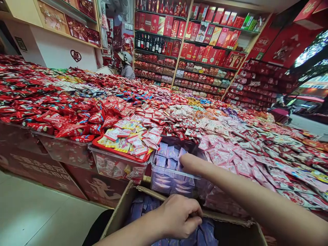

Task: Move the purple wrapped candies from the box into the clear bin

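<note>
**Purple sachets are seen in and just below the clear plastic bin, with both hands right there**

The bin is seen part-filled, with sachets stacked along its wall and loose on top, while more are left in the cardboard carton directly in front of it. The left hand is curled down into the carton, fingers clenched, with any grasped sachet hidden. The right hand is stretched over the bin's near rim, fingers closed together; whether anything is grasped cannot be told. Left of the bin, a red tray is heaped with yellow and pink packets; right of it, pink sachets are spread out.
</note>
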Demonstrator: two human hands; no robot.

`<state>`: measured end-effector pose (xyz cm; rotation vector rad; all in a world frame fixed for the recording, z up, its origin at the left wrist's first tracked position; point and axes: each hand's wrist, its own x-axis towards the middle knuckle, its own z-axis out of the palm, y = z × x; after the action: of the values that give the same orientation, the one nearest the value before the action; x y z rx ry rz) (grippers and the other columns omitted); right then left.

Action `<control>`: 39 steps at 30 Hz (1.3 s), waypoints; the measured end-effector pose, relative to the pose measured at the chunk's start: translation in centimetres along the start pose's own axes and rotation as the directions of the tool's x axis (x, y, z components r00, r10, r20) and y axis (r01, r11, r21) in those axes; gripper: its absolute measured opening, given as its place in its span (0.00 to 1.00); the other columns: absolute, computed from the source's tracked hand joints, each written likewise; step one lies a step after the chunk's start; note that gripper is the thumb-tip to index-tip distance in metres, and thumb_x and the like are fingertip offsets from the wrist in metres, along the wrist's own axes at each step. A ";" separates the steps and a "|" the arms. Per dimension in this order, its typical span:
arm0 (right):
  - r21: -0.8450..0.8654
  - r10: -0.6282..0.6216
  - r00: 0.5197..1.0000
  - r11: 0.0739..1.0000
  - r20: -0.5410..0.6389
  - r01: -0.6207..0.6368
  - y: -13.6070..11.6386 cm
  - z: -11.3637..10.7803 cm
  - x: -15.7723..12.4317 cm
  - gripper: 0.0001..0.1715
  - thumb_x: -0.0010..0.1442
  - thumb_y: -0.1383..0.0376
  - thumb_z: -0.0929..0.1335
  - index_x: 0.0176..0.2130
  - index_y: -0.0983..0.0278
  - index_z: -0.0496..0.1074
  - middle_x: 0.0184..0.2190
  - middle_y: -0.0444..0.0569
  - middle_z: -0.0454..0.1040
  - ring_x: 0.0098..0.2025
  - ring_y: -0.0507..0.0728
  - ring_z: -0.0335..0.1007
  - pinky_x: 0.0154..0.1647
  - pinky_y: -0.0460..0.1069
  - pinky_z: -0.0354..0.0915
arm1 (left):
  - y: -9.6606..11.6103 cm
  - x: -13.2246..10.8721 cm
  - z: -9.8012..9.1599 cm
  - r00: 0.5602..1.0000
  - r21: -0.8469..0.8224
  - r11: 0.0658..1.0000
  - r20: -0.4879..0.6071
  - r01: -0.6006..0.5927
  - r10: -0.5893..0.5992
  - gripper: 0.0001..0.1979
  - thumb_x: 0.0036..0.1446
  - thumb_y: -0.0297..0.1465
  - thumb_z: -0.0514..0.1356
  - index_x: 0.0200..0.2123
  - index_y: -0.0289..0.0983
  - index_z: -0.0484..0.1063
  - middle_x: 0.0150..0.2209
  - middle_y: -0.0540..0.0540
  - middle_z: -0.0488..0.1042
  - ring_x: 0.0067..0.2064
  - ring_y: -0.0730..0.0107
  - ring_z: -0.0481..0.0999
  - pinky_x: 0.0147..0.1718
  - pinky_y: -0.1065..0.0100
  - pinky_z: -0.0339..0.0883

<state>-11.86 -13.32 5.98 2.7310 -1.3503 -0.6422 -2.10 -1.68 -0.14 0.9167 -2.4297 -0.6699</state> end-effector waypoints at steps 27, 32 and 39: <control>-0.004 0.108 0.993 0.994 0.043 -0.108 2.0 -0.9 2.6 0.12 0.57 0.63 0.63 0.39 0.68 0.68 0.40 0.50 0.71 0.42 0.55 0.67 0.42 0.54 0.64 | 0.2 0.0 -0.2 1.000 -0.039 0.999 -0.003 0.008 -0.009 0.07 0.49 0.29 0.56 0.33 0.39 0.71 0.25 0.53 0.74 0.25 0.76 0.70 0.23 0.78 0.57; 0.013 0.082 0.996 0.997 0.034 -0.082 2.7 -0.8 2.9 0.13 0.57 0.61 0.63 0.38 0.68 0.69 0.38 0.50 0.72 0.40 0.54 0.68 0.41 0.53 0.64 | 0.1 0.1 -0.1 1.000 -0.034 0.999 -0.006 -0.008 0.008 0.07 0.49 0.29 0.56 0.33 0.39 0.71 0.24 0.53 0.73 0.25 0.77 0.70 0.23 0.79 0.57; 0.041 0.094 0.993 0.995 -0.074 -0.091 2.7 -0.7 1.8 0.16 0.50 0.65 0.65 0.38 0.72 0.72 0.40 0.63 0.72 0.41 0.63 0.68 0.37 0.50 0.62 | 0.0 0.0 0.0 1.000 -0.015 1.000 -0.008 -0.022 0.022 0.07 0.50 0.30 0.55 0.34 0.39 0.70 0.25 0.53 0.73 0.25 0.76 0.70 0.23 0.78 0.57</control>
<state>-12.67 -16.52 6.50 2.6724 -1.4763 -0.5066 -2.08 -1.64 -0.10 0.8837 -2.4204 -0.6748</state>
